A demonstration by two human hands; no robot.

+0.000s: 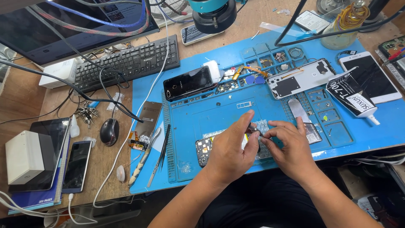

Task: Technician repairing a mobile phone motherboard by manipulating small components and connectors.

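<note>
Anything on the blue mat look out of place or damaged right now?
Nothing spilled. The opened phone under the left hand is stripped, its board bare. A loose screen panel hangs over the blue mat's left edge. Both hands pinch a small part; right hand.

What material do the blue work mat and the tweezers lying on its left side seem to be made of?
The blue mat looks like soft silicone or rubber: matte surface, with moulded compartments and ridges. The tweezers appear to be metal with a dark, perhaps coated finish: thin, stiff, pointed arms. Neither can be confirmed by sight alone.
</note>
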